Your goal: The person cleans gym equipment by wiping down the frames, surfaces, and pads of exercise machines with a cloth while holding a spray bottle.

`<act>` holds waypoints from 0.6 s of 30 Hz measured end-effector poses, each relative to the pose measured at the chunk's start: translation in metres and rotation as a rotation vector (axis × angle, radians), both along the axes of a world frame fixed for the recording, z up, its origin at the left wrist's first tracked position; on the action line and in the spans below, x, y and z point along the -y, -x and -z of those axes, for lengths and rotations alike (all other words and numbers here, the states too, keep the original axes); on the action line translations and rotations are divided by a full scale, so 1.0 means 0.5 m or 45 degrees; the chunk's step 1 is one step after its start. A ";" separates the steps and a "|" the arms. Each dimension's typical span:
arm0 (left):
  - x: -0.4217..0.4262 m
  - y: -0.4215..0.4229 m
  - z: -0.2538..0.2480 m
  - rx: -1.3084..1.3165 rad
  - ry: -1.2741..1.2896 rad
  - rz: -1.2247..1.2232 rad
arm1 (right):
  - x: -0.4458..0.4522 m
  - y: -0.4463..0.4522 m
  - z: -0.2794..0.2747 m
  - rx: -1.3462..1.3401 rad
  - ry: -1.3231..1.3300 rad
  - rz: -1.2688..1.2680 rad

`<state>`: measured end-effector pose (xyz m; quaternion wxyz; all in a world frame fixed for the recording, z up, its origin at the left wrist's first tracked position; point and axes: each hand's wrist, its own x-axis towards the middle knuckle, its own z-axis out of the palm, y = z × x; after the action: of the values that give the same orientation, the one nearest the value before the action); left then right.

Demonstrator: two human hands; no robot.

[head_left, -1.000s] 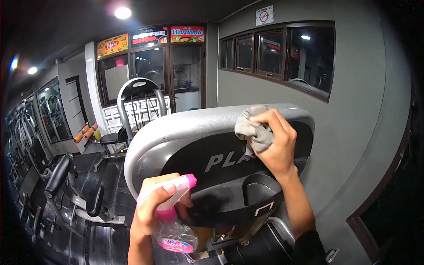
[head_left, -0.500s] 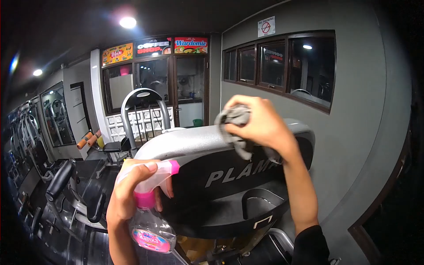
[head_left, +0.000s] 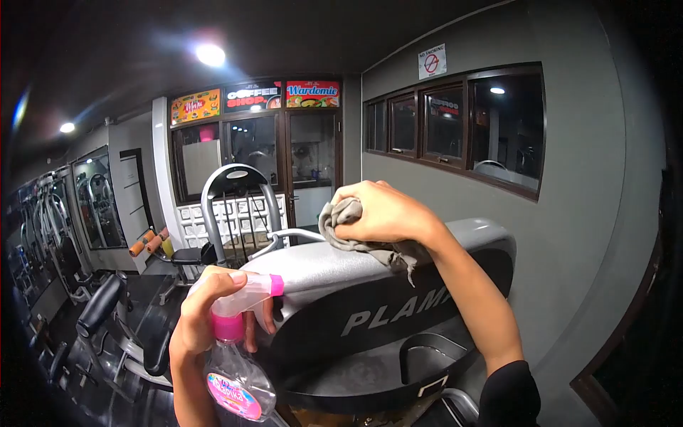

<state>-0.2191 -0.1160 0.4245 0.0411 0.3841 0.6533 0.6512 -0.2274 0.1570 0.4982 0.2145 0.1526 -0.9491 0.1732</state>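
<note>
My left hand (head_left: 203, 313) is closed round the neck and trigger head of a clear spray bottle (head_left: 245, 381) with a pink collar, pink nozzle and a pink-and-blue label. The nozzle points right, in front of the machine. Bunched in my right hand (head_left: 388, 213) is a grey cloth (head_left: 341, 224), pressed on the silver rounded top of a gym machine (head_left: 313, 267). One end of the cloth hangs over the machine's dark front panel, which bears light lettering partly covered by my right forearm.
A moulded holder (head_left: 434, 356) sits low on the machine's panel. Another weight machine (head_left: 238, 206) stands behind, and a black padded machine (head_left: 107, 313) is at left. A grey wall with windows (head_left: 505, 128) runs along the right. Signs (head_left: 252, 96) hang above the back door and windows.
My right hand has slid the cloth left and down along the machine's top. The view has tilted slightly upward. My left hand keeps hold of the spray bottle.
</note>
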 end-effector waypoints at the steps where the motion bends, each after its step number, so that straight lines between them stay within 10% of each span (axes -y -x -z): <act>1: 0.001 0.004 -0.004 0.014 0.017 0.021 | -0.009 0.000 -0.006 -0.011 0.002 -0.003; 18: -0.045 0.075 -0.151 0.032 0.333 -0.034 | -0.017 -0.067 -0.021 -0.066 -0.161 0.022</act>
<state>-0.2564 -0.0935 0.5002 0.0904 0.3587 0.7369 0.5658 -0.1940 0.1658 0.5085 0.2305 0.1619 -0.9535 0.1070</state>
